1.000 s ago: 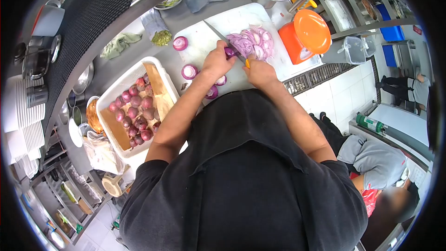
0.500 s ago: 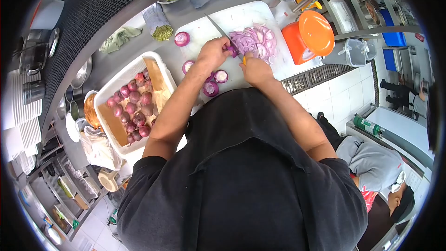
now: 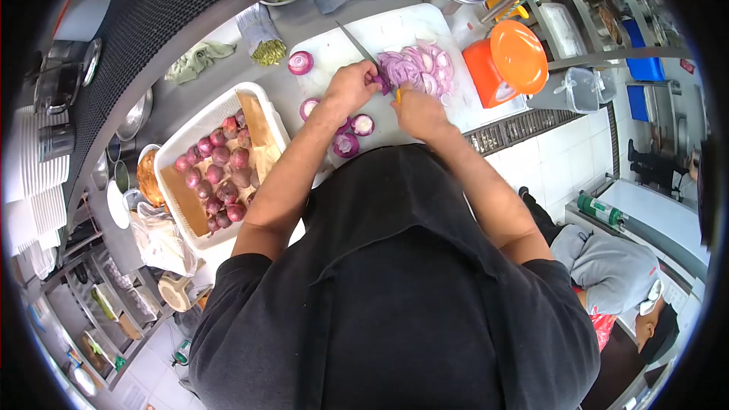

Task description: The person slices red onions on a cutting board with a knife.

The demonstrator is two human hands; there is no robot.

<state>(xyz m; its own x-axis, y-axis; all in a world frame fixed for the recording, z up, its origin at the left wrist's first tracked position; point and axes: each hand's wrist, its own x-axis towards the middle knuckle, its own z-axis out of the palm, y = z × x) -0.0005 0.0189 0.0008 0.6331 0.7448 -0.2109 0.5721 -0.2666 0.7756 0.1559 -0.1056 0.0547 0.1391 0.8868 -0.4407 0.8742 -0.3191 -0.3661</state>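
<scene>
My right hand (image 3: pixel 420 111) is closed around the yellow handle of a knife (image 3: pixel 357 42), whose long blade points up and to the left. With bent fingers, my left hand (image 3: pixel 351 87) grips a piece of red onion (image 3: pixel 379 83) against the blade. Right of the blade, a pile of sliced red onion (image 3: pixel 418 68) covers part of the white cutting board (image 3: pixel 395 23). Several peeled onions lie left of and below my hands, among them one peeled onion (image 3: pixel 301 62) at the board's left edge and another (image 3: pixel 346 145) close to my apron.
To the left stands a white crate (image 3: pixel 262 99) with several unpeeled red onions. An orange scale (image 3: pixel 486 68) sits right of the board, and a metal pot (image 3: pixel 444 0) holds onion peelings behind it. A co-worker in a grey shirt (image 3: pixel 607 266) bends over at the lower right.
Both hands stay almost in place over the board, the right one still on the knife and the left on the onion. The whole view has shifted very slightly.
</scene>
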